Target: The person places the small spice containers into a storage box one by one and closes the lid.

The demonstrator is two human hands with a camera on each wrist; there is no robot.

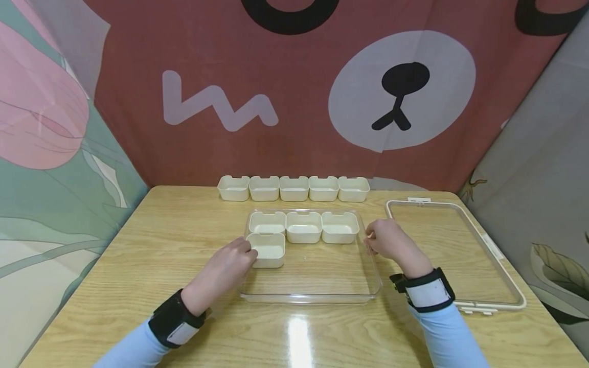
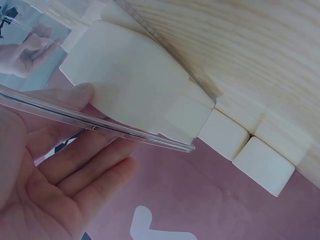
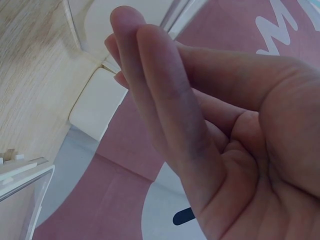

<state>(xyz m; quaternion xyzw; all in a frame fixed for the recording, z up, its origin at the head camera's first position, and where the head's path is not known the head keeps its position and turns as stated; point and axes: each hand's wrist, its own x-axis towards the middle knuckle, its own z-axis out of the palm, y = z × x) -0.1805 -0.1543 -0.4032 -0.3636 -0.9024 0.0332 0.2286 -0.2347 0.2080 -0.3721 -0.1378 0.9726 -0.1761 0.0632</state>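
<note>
My left hand [image 1: 228, 263] reaches over the left wall of a clear plastic bin [image 1: 313, 297] and pinches the left side of a small cream box [image 1: 268, 254]. In the left wrist view, the thumb [image 2: 84, 94] lies against the box, and the bin's clear rim crosses between thumb and fingers. That box stands inside the bin, in front of a row of three matching boxes [image 1: 303, 228]. At the bin's right wall, my right hand [image 1: 393, 243] is close beside the rim. Its fingers [image 3: 167, 90] look extended in the right wrist view, with the thumb behind them.
Several more cream boxes [image 1: 294, 189] line up along the back of the wooden table [image 1: 184, 225]. A clear lid with a cream frame [image 1: 492, 255] and clips lies to the right. Printed cloth [image 1: 294, 112] hangs behind the table.
</note>
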